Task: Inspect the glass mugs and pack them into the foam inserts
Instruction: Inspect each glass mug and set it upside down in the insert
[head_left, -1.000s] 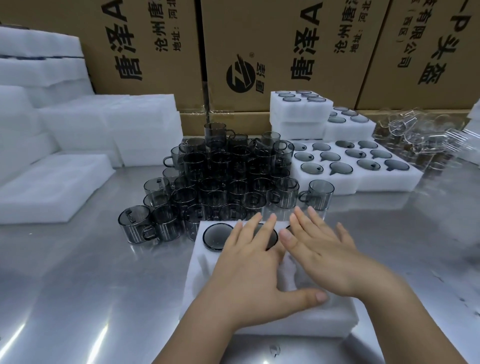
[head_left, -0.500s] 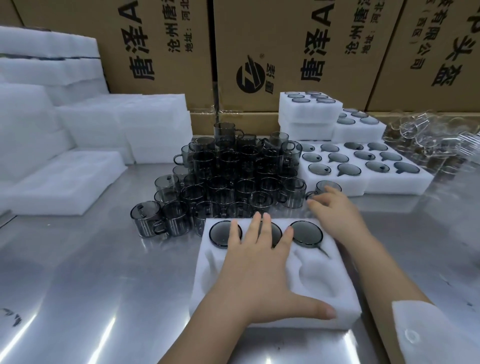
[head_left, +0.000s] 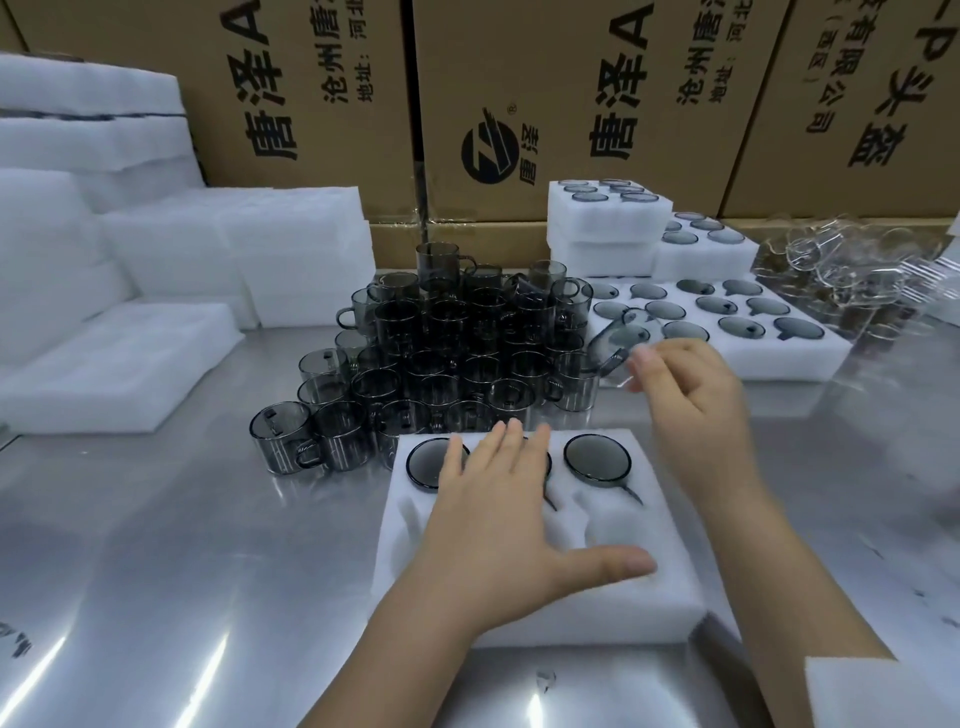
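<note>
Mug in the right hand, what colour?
The mug is smoky grey, see-through glass; head view.

Sides open, back crowded
Bare counter lies at 9 and 3 o'clock of the foam insert. The mug pile stands beyond it at 12, filled inserts at 2, foam stacks at 10. The left hand lies flat across its middle; the front-right pocket is uncovered. The right hand holds a mug at 1.
</note>
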